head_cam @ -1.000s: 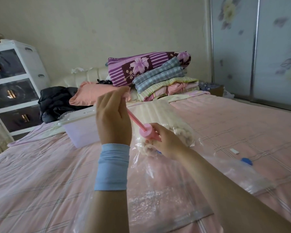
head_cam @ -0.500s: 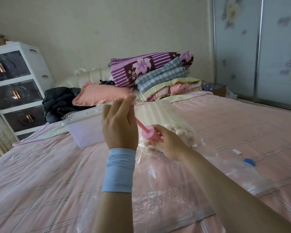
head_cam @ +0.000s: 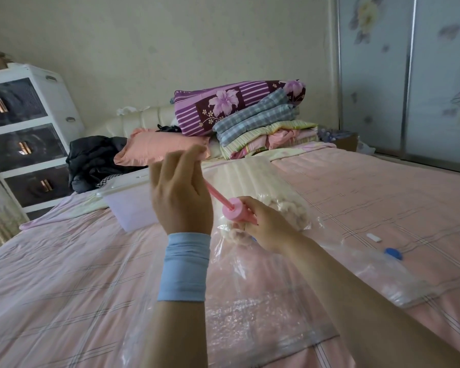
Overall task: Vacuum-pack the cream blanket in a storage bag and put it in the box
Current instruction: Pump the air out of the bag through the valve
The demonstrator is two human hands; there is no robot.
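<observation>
1. I see my left hand (head_cam: 181, 200) raised, back toward me, fingers closed on the pump (head_cam: 231, 209) rod; a blue band (head_cam: 183, 266) wraps its wrist.
2. My right hand (head_cam: 266, 227) sits lower, gripping the pump's body, forearm bare.

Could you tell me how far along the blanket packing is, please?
Done: the cream blanket sits inside the storage bag. In hand: the right hand grips the pink pump against the bag while the left hand holds its rod drawn out. Left: the bag looks loose, the blue cap lies on the bed, and the bag is not yet in the box.
</observation>
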